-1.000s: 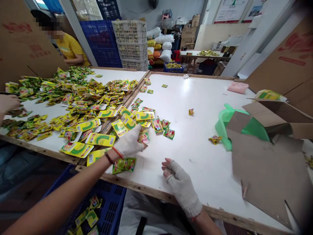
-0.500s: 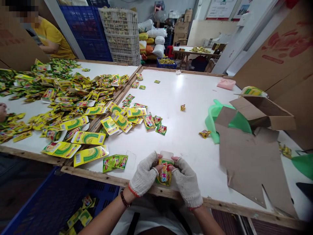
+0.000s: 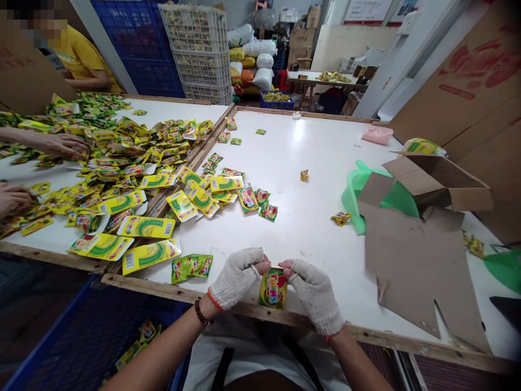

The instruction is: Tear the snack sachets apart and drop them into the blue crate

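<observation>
Now that the small carton (image 3: 273, 289) shows no raised flap, I have left hand (image 3: 237, 278) and right hand (image 3: 316, 296) closed, pinching its top corners.

The left hand (image 3: 240, 277) and the right hand (image 3: 316, 296) wear matching gloves (image 3: 319, 304) of off-white, coarsely knitted fabric, cut short so that the fingertips come out of frayed-looking openings. A thin orange-red edge (image 3: 215, 300) rims the left cuff, and a similar reddish one the right cuff. Round the left wrist sits a bracelet (image 3: 200, 311) of dark brown, round beads. The forearms are bare. Pale greyish-white clothing (image 3: 205, 355) covers the lap, with black straps (image 3: 223, 369) across it.
</observation>
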Demonstrator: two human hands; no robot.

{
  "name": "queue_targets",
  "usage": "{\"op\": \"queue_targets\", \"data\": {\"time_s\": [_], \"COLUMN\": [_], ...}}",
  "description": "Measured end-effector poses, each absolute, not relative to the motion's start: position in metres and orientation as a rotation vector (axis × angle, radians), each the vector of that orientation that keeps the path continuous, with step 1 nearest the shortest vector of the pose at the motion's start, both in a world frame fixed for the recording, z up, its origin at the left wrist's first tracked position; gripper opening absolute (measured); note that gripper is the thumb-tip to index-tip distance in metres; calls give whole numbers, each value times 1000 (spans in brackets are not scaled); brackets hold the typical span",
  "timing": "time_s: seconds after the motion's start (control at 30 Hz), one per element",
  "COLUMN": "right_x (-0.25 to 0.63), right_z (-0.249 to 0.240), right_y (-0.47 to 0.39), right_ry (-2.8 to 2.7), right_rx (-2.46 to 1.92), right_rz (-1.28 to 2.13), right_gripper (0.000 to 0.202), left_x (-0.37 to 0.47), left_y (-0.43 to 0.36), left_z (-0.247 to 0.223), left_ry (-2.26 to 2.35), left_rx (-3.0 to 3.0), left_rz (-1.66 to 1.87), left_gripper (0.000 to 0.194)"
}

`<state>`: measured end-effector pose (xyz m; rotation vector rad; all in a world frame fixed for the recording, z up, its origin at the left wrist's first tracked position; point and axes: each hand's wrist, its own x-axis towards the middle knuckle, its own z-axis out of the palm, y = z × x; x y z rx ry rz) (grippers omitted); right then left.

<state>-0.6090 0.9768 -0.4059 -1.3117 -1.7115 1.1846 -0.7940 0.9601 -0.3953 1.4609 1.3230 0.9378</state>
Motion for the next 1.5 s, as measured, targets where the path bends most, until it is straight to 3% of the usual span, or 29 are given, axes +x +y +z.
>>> {"op": "queue_targets", "data": {"time_s": [0.33,0.73,0.9,1.03,1.2,1.5], "right_x": [-610,-594,-595,-598,-613,-616], "right_z": [-392,-409,-414,-416,-413,-417], "right_y": [981,973,971,968,972,971], "right_ry": [-1698,-2003,-1917,-1875,-1906,-1853], "right_rx": [-1370,-1084,-1202,-1216,-1012,-1125], "right_rz": [1281,1078,1092,1115,1082,1177], "right_gripper": [20,24,21,22,23,19], "left_x": [-803,-805,-800,-792,-791,-795], "left_y": [970,949,943,936,937,934], "left_z": [-384,-390,-395,-407,-416,-413], "left_ry": [1251,1175,1223,1280,1242,1294], "left_rx": [1591,2123,1707,1395,1300,1507], "left_rz": [763,746,892,1019,1027,1032], "left_gripper": [19,18,9,19,27,26]}}
